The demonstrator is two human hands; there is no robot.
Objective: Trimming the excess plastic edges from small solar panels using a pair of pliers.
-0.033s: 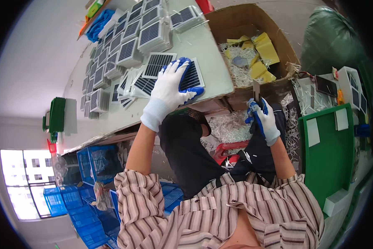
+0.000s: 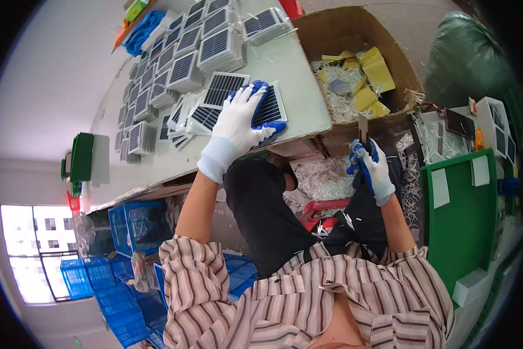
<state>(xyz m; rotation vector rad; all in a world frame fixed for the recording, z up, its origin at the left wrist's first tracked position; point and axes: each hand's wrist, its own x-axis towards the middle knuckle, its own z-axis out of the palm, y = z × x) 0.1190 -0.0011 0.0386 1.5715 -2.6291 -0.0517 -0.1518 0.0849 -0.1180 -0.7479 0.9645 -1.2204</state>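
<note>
The left hand [image 2: 241,125], in a white glove with blue fingertips, lies flat with fingers spread on a small dark solar panel [image 2: 268,107] near the front edge of the table [image 2: 296,70], pressing on it rather than gripping it. Just beside that panel, more loose solar panels [image 2: 200,110] lie fanned and overlapping, and further along the table neat stacks of panels [image 2: 183,55] run in rows toward the far end, where a blue cloth [image 2: 144,30] sits by the corner. The right hand [image 2: 373,168], gloved the same way, is down off the table over the person's lap, closed round a small tool [image 2: 362,129] whose thin blade points up. Past the table's right edge stands an open cardboard box [image 2: 354,29] with yellow scraps and pale shreds inside; a green board [image 2: 465,215] leans at the person's right
</note>
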